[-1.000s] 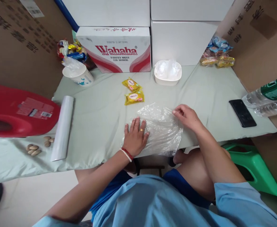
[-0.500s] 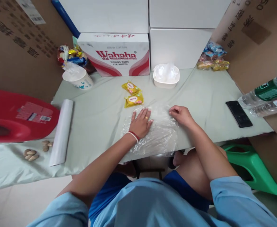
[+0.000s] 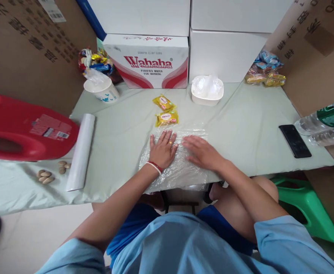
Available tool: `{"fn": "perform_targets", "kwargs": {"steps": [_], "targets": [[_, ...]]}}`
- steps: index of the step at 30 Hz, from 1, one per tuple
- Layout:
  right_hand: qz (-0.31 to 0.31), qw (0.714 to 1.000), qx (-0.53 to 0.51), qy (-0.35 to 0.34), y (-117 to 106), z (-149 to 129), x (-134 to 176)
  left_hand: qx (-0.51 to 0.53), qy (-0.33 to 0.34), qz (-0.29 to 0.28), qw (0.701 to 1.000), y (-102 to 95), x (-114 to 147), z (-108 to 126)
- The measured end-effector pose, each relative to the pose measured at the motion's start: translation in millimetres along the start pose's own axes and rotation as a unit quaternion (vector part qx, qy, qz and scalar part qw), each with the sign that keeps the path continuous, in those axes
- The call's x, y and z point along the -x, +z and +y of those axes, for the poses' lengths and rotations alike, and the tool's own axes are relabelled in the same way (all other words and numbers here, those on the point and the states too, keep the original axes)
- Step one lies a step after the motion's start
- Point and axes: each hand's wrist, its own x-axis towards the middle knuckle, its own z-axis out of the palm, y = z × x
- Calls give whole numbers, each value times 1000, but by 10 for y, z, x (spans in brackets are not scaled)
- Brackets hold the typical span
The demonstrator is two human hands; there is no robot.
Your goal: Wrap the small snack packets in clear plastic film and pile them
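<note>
A clear plastic bag (image 3: pixel 181 173) lies spread on the cloth-covered table, its near edge hanging slightly over the front. My left hand (image 3: pixel 163 151) rests flat on the bag's left part, fingers spread. Over the right part is my right hand (image 3: pixel 202 152), palm down with fingers stretched out, a little blurred; it looks to be touching the film. Just beyond the bag lie two yellow wrapped snacks, one (image 3: pixel 167 117) close to its far edge and another (image 3: pixel 163 102) behind it. Neither hand grips anything.
A white bowl (image 3: pixel 207 102) and a paper cup (image 3: pixel 105 92), both holding clear plastic, stand at the back before the Wahaha box (image 3: pixel 152 68). On the left are a white roll (image 3: pixel 81 152), a red jug (image 3: pixel 41 133) and several nuts (image 3: pixel 45 177). A phone (image 3: pixel 295 140) and bottles (image 3: pixel 323 120) lie right.
My right hand has moved left from the bag's right edge onto its middle, and its fingers have opened from a pinch. My left hand stays flat on the bag. The view has shifted slightly.
</note>
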Motion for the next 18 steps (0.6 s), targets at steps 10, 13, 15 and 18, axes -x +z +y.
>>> {"fn": "perform_targets", "kwargs": {"steps": [10,13,15,18], "targets": [[-99,993,58,35,112,172,175,-6,-206,54,977,-312,117,-763],[-93,995,38,16,71,202,214,-26,-149,135,979,-432,201,-667],[-72,997,8,2,0,224,224,-30,-22,122,992,-442,221,-544],[5,999,-18,31,-216,277,125,-26,78,32,996,-337,193,-442]]}}
